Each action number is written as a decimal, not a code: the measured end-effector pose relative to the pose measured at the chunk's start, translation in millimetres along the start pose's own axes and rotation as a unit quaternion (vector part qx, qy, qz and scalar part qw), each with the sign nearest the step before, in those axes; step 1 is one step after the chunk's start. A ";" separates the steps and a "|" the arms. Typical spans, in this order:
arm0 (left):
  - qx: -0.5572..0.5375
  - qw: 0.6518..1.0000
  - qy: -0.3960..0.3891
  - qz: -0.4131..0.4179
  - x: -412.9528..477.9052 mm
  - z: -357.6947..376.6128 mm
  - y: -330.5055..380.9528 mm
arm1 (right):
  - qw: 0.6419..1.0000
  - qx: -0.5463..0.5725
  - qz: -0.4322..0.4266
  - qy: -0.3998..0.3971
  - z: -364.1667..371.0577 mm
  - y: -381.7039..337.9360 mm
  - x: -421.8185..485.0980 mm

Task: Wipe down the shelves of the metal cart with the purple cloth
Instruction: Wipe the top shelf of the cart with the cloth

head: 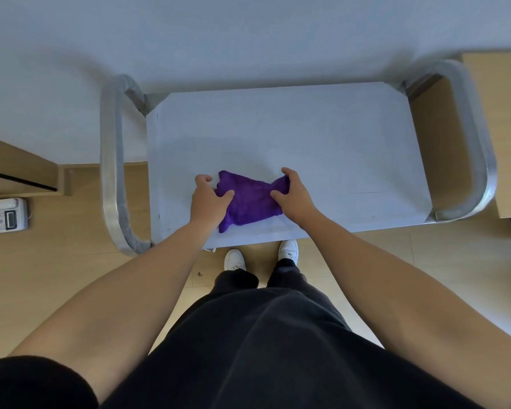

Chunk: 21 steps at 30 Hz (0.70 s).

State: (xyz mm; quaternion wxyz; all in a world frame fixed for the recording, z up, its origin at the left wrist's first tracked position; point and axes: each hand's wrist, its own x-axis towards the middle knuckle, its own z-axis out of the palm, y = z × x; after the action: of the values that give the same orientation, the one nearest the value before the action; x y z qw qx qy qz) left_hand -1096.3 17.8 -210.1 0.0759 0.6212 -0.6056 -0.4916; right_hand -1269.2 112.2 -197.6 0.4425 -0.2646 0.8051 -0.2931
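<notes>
Crumpled purple cloth (250, 202) on grey metal cart's top shelf (322, 137); left hand (208, 202) and right hand (292, 196) each pinching an end.

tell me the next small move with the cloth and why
Probably flatten the purple cloth under one palm and sweep away from the body. It lies bunched near the top shelf's near edge, pinched by the left hand and right hand.

likely an office: a desk telephone (5, 215) sits on a pale wooden desk (18, 169), with plain white walls (248, 33).
</notes>
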 end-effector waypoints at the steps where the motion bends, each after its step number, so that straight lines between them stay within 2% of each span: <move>1: 0.007 1.000 -0.007 -0.025 0.4 1.1 -2.3 | 0.999 0.012 0.032 0.005 1.4 1.8 -0.7; 4: 0.018 0.997 -0.040 -0.070 5.1 2.5 -10.9 | 0.994 0.036 0.093 0.038 3.7 4.7 -1.8; 7: 0.020 0.997 -0.059 -0.056 3.8 2.3 -10.9 | 0.994 0.003 0.097 0.046 5.5 8.7 2.4; 11: -0.012 0.997 -0.063 -0.043 2.3 2.2 -3.6 | 0.996 0.009 0.085 0.019 5.5 6.6 5.1; 16: -0.085 0.982 -0.145 -0.087 7.8 -5.8 4.7 | 0.999 -0.022 0.015 0.022 0.4 2.3 5.4; 21: -0.151 0.966 -0.184 -0.102 13.3 -15.1 12.9 | 0.999 0.025 0.031 0.006 -3.0 -3.7 12.5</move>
State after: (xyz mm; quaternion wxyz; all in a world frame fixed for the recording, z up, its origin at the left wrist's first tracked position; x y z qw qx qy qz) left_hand -1097.4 -4.1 -200.6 0.0056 0.5594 -0.4615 -0.6885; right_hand -1277.0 101.8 -200.7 0.4529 -0.2268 0.8081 -0.3008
